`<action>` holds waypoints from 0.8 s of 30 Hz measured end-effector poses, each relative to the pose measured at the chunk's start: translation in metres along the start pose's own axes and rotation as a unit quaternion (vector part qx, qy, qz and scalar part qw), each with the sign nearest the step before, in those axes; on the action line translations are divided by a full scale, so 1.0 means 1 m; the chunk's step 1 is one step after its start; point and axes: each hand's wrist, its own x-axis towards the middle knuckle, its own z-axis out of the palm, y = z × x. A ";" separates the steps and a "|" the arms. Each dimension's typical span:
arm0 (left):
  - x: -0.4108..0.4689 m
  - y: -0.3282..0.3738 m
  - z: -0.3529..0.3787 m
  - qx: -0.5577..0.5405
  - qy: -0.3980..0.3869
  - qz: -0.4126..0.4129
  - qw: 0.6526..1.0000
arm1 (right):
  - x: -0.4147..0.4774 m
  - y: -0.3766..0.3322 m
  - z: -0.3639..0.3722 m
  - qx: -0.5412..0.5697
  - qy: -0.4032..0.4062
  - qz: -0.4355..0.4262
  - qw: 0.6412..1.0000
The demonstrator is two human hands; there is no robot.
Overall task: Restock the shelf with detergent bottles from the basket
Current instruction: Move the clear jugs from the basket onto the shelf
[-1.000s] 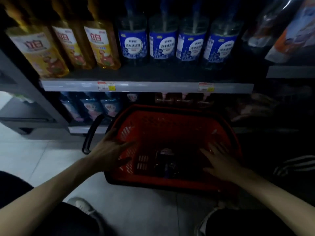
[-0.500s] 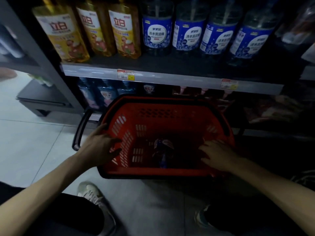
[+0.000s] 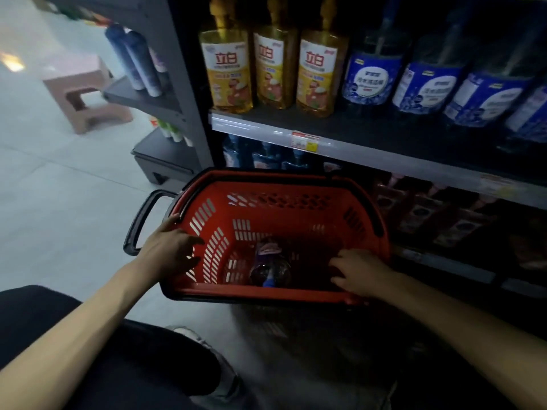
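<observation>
Lone detergent bottle [image 3: 269, 267] lying in red basket [image 3: 266, 295]: probably heavy, slick, rigid; best taken round the neck; left hand [image 3: 174, 250] clasping the rim, right hand [image 3: 359, 272] curled inside, hold unclear.

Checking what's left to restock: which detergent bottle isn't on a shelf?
The dark bottle lying in the red basket; the rest stand on the shelves.
</observation>
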 end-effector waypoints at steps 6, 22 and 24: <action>-0.034 -0.008 -0.008 0.107 0.066 -0.001 0.992 | 0.032 -0.037 -0.020 -0.045 -0.017 -0.032 0.998; -0.055 -0.010 -0.033 0.087 -0.036 -0.106 0.990 | 0.049 -0.093 -0.046 -0.126 0.045 -0.098 0.986; -0.038 0.001 -0.040 0.079 -0.025 -0.084 0.993 | 0.054 -0.097 -0.049 -0.125 0.044 -0.108 0.985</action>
